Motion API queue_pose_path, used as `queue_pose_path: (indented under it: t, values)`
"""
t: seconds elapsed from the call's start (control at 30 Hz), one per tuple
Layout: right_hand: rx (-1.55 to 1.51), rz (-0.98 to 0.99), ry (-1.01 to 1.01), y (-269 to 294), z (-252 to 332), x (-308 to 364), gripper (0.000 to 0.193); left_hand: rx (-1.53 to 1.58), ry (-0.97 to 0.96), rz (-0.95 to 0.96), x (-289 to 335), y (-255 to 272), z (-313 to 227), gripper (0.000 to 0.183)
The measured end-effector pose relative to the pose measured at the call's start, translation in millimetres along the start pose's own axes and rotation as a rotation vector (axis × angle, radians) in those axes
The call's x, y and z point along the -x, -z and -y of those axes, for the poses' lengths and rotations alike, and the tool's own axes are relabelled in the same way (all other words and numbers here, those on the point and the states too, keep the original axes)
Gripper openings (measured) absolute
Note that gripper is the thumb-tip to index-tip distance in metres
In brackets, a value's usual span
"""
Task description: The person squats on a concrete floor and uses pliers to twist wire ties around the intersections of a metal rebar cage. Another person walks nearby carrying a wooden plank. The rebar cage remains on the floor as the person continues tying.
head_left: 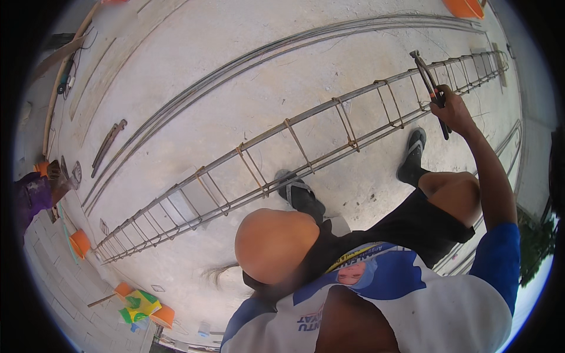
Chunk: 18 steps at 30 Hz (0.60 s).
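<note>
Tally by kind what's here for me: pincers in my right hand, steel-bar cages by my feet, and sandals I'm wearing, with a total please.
Pincers in your right hand: 1
Steel-bar cage by your feet: 1
Sandals, counting left sandal and right sandal: 2
Total: 4

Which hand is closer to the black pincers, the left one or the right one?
Right. The right hand is wrapped around the handles of the pincers; the left hand is out of sight, so its place can't be told.
</note>
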State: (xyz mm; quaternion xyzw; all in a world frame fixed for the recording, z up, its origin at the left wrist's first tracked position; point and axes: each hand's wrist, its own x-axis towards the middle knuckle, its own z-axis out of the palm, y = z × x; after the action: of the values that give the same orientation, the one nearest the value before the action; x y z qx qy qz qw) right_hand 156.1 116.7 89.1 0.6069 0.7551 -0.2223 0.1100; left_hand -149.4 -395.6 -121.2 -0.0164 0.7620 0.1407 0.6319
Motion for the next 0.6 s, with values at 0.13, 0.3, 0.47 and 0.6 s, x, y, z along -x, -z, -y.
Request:
queue_pose_path:
  t: [0.13, 0.3, 0.47, 0.6]
  values:
    - [0.038, 0.023, 0.126, -32, 31, 6, 0.041, 0.018, -0.046, -0.025, 9, 11, 18, 0.030]
    - [0.065, -0.179, 0.106, -83, 32, -1, 0.044, 0.071, -0.119, -0.061, 24, 16, 43, 0.031]
    - [0.172, -0.130, 0.046, -84, 58, 20, 0.058, -0.050, -0.194, -0.049, 54, 18, 66, 0.031]
    - [-0.086, -0.132, 0.205, -12, 75, 67, 0.041, -0.457, -0.499, -0.206, 77, 100, -20, 0.032]
